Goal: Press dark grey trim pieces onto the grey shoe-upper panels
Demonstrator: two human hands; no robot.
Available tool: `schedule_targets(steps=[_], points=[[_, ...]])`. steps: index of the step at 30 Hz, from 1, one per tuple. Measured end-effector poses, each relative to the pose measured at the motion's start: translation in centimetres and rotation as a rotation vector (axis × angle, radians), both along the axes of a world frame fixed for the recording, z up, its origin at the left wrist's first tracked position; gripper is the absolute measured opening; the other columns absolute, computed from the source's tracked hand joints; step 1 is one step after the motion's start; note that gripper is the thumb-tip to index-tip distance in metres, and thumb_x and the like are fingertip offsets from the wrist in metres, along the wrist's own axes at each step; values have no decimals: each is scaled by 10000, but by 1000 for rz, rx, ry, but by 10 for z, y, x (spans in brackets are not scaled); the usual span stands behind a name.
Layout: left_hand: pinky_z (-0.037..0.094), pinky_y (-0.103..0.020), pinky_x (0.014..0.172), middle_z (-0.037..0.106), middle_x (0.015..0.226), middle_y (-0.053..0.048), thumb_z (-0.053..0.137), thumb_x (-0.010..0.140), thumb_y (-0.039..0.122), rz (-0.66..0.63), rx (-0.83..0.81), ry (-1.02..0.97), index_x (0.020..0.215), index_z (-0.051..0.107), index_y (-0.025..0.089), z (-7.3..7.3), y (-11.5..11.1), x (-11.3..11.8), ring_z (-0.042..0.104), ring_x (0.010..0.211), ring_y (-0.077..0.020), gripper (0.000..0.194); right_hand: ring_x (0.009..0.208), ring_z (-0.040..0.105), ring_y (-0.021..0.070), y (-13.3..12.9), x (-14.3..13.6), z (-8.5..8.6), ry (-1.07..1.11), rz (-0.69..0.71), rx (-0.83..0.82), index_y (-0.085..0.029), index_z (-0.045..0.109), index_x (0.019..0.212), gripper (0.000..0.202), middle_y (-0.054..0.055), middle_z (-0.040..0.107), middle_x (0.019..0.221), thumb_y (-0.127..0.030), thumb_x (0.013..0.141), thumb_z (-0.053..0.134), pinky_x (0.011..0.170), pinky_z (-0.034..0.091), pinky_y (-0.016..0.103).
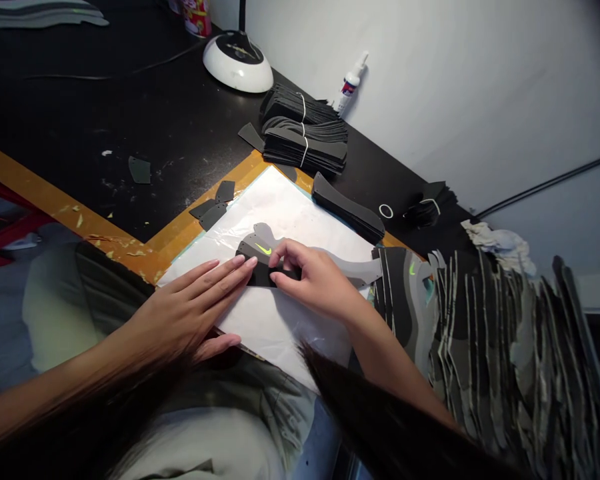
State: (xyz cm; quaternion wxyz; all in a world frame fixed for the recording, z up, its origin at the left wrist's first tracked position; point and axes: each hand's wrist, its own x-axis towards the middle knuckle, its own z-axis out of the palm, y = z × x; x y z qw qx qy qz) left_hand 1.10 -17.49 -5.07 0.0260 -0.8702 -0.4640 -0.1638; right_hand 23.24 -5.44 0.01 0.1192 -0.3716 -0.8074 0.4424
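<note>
A grey and black shoe-upper piece [353, 267] with a lime swoosh lies on white paper [290, 203]. My left hand [195, 303] rests flat, its outstretched fingertips touching the left end of the black panel [260, 275] along the upper's lower edge. On the same panel, my right hand [310, 273] is curled, thumb and index finger gripping at its edge. The right hand and wrist cover part of the grey piece behind. Long dark hair hangs across both forearms.
Bundles of black pieces [305, 143] tied with bands stand behind the paper, near a lamp base [237, 63] and white bottle [350, 83]. A black stack [347, 207] lies by the paper's right edge. Many shoe uppers [485, 340] stand in a row at right.
</note>
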Motion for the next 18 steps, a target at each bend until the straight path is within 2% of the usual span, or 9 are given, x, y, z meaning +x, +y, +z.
schedule_targets(steps=[4, 8, 15, 18], points=[[229, -427, 1252, 315, 1614, -202, 322, 1048, 539, -31, -3, 39, 1591, 240, 39, -1, 3, 0, 352, 1487, -310, 743, 710, 523, 129, 1, 0, 0, 18, 25, -16, -209, 620, 889, 118, -34, 592, 770, -147, 813, 555, 658, 353, 245], [273, -432, 1235, 324, 1609, -207, 341, 1036, 568, -31, 2, 34, 1595, 228, 39, -2, 3, -2, 381, 1469, -322, 778, 683, 501, 122, 3, 1, 1, 50, 24, -49, -207, 623, 867, 93, -42, 577, 735, -156, 808, 570, 640, 345, 244], [266, -423, 1240, 292, 1624, -194, 312, 1051, 554, -25, -15, 40, 1616, 154, 65, -2, 2, -3, 366, 1480, -304, 764, 614, 453, 120, 8, 4, -1, 61, 19, -284, -221, 582, 905, 62, -58, 487, 667, -249, 853, 599, 568, 320, 237], [267, -427, 1242, 291, 1625, -192, 320, 1047, 563, -35, -23, 41, 1614, 166, 62, -1, 2, -4, 361, 1483, -306, 772, 631, 463, 124, 10, 5, 1, 57, 65, -297, -225, 554, 912, 59, -54, 496, 681, -250, 872, 589, 585, 336, 239]])
